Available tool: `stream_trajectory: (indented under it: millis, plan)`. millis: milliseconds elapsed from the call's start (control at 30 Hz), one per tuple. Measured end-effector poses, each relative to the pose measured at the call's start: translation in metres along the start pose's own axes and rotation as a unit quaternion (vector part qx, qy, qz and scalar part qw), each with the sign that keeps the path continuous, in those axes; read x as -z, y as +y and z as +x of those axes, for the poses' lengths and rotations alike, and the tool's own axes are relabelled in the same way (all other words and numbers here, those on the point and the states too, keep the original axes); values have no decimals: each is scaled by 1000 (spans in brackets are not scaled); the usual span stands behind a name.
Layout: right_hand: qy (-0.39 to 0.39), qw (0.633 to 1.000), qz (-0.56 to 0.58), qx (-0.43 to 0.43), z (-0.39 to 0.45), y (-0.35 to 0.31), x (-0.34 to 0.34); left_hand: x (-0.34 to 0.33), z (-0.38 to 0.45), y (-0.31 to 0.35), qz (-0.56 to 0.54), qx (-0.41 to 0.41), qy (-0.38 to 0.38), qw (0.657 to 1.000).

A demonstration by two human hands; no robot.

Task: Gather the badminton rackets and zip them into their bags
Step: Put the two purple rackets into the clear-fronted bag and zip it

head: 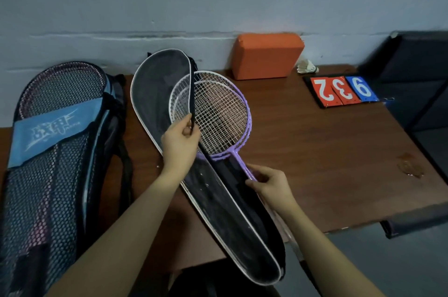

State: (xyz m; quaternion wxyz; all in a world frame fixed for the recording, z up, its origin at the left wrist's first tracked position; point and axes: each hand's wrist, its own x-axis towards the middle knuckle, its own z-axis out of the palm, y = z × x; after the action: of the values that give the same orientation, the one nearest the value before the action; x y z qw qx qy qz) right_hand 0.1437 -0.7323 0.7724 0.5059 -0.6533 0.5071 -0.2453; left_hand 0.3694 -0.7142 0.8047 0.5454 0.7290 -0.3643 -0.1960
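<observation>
Sitting on a brown wooden table pushed against a pale wall: lots of stuff around. Orange foam block at the back, touching the wall, with a white shuttlecock just beside it on the right. Flip scoreboard further right, lying flat, showing red 2, red 3 and blue 9 upside down. Dark padded seat thing beyond the table's right edge. Wet-looking stain near the right side of the tabletop.

Far left: blue mesh racket bag, already holding pink-framed rackets visible through the netting, black straps trailing between it and the open bag.

Middle: black racket bag with white piping, unzipped and lying diagonally, lower end hanging off the table's front edge. Purple-and-white rackets, stacked one on another, heads resting on the lower half of the bag and partly tucked under the raised flap, so the flap edge crosses right over the strings.

Left hand pinching the flap's edge, holding it up off the racket heads. Right hand curled around the purple shaft just below the heads, with the grip end hidden down in the bag
</observation>
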Motion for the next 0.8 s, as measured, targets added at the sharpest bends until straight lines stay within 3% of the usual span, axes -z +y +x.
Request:
stream_trajectory:
  millis: [400,600,700,800]
  plan:
    - [-51,987,120,-98,50,-31,-52,20,-17,-13,25,-94,-28,995]
    - [-82,996,8,-37,89,-43,-90,35,-11,-25,29,-118,-15,992]
    - [-112,989,-101,2,96,-37,-104,41,-7,-30,36,-110,1,993]
    - [-130,982,-139,23,89,-24,-111,41,-9,-34,39,-92,-2,995]
